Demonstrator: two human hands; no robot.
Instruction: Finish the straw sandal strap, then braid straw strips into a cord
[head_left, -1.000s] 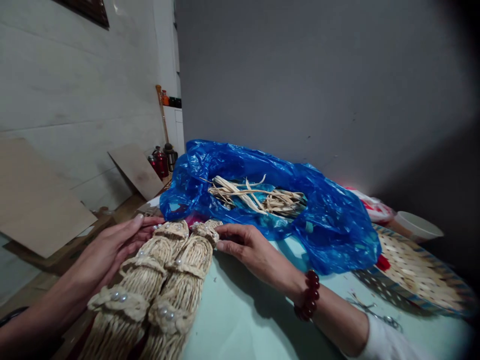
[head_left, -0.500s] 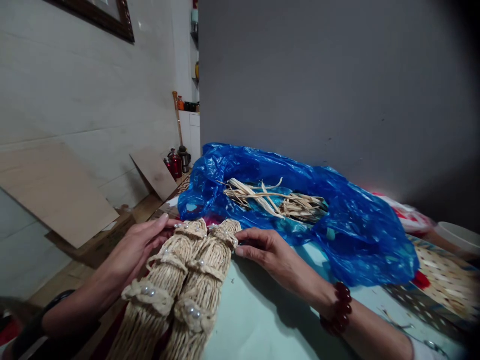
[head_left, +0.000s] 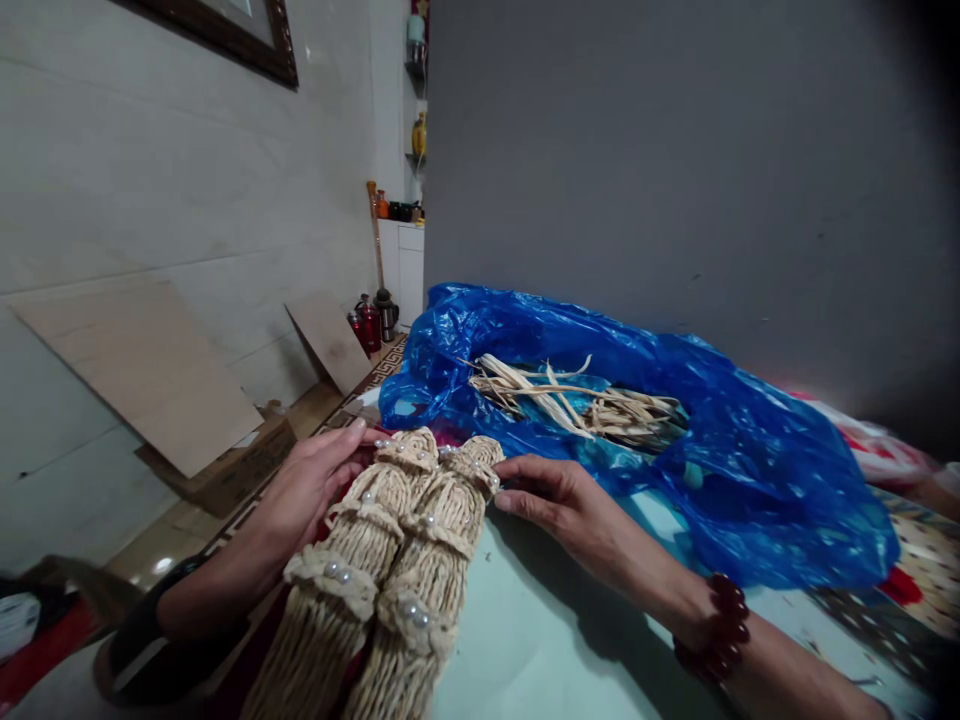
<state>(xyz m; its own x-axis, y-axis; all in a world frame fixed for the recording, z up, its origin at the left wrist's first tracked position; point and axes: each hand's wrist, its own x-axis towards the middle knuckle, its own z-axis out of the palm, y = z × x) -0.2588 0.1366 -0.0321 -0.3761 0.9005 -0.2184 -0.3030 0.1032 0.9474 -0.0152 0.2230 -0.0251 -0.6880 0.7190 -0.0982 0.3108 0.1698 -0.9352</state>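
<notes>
Woven straw slippers lie in two overlapping rows, a left row (head_left: 358, 532) and a right row (head_left: 436, 535), running away from me. Pearl-like beads sit on their braided straps. My left hand (head_left: 319, 480) lies along the outer side of the far left slipper, its fingers loosely stretched and the tips touching the strap edge. On the other side, my right hand (head_left: 559, 497) pinches the edge of the far right slipper (head_left: 480, 460) between thumb and fingers. A dark red bead bracelet (head_left: 716, 630) circles my right wrist.
Beyond the slippers, a crumpled blue plastic bag (head_left: 780, 480) holds dry straw strips (head_left: 532, 395) on the pale green tabletop (head_left: 525, 630). At far right is a woven tray (head_left: 934, 570). Boards (head_left: 142, 360) lean against the left wall, with red flasks (head_left: 367, 322) behind.
The view has turned slightly left, so everything sits further right in the picture. Both hands stay at the far slippers, with little visible movement against them.
</notes>
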